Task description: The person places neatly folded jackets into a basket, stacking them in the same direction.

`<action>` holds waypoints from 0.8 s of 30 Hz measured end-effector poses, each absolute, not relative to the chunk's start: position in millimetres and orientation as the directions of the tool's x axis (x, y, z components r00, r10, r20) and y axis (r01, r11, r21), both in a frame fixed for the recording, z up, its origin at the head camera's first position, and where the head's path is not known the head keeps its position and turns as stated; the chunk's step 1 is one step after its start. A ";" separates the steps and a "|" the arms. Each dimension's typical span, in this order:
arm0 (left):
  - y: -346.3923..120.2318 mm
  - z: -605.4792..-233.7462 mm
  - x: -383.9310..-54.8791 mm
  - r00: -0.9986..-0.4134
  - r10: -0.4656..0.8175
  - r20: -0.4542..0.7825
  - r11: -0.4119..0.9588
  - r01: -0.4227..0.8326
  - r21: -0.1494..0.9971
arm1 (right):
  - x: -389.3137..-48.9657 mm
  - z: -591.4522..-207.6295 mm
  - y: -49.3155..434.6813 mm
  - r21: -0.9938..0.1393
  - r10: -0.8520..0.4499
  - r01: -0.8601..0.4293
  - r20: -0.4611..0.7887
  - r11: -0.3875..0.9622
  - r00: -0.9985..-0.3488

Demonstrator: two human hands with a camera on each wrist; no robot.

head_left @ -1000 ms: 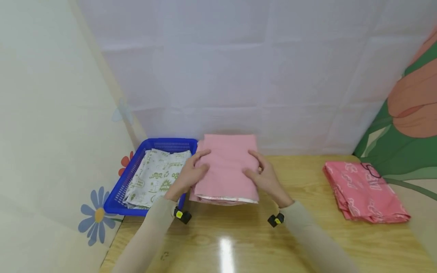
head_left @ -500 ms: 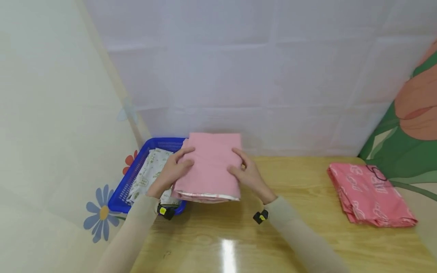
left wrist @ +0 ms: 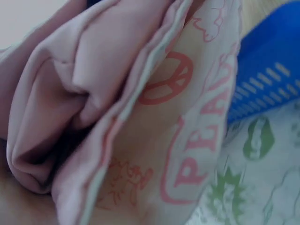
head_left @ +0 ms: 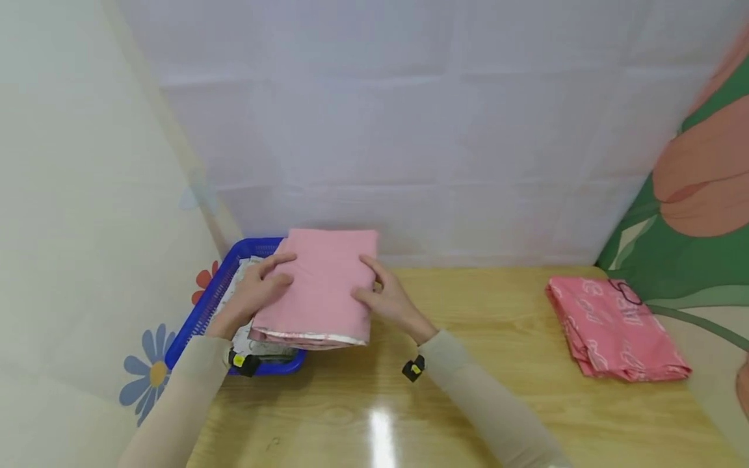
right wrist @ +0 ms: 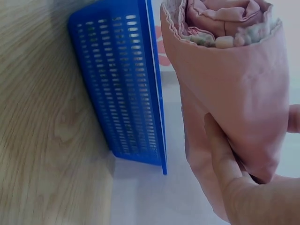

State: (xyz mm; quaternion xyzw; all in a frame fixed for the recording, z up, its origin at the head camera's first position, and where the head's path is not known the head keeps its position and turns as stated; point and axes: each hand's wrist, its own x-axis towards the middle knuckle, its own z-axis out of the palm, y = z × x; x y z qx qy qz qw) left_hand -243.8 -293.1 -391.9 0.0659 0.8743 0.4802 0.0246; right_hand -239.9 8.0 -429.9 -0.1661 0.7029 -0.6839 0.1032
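Observation:
A folded pink cloth (head_left: 328, 286) with a white printed underside is held between both hands, raised partly over the blue basket (head_left: 196, 318). My left hand (head_left: 251, 292) grips its left edge, thumb and a finger on top. On the opposite edge my right hand (head_left: 389, 299) pinches the folds, and in the right wrist view a finger slips between the layers of the pink cloth (right wrist: 234, 84). Beneath, a white cloth with green print (left wrist: 253, 173) lies in the basket, mostly covered by the pink one in the head view.
Far to the right on the wooden table (head_left: 468, 325) lies a second folded cloth (head_left: 614, 328), darker pink with white print and a dark cord loop. A pale fabric backdrop (head_left: 363, 130) hangs behind, and a flower-patterned sheet (head_left: 88, 227) stands along the left.
Both hands have carried the folded pink cloth leftward, from beside the basket to partly over it, covering more of the green-printed cloth. The hold looks the same.

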 end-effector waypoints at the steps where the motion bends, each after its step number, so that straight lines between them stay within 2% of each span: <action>1: -296.5 -390.6 -244.4 -0.989 0.145 0.020 0.540 0.096 0.836 | -239.5 -428.9 5.0 -0.996 -0.378 -0.091 0.082 0.004 -0.922; 9: -326.0 -380.0 -241.0 -0.995 0.101 -0.023 0.609 0.044 0.792 | -239.4 -424.0 -20.9 -0.995 -0.408 -0.096 0.085 0.008 -0.909; 24: -360.4 -379.3 -247.3 -0.999 0.038 -0.022 0.668 0.009 0.744 | -244.7 -433.9 -66.3 -0.997 -0.423 -0.054 0.072 -0.053 -0.903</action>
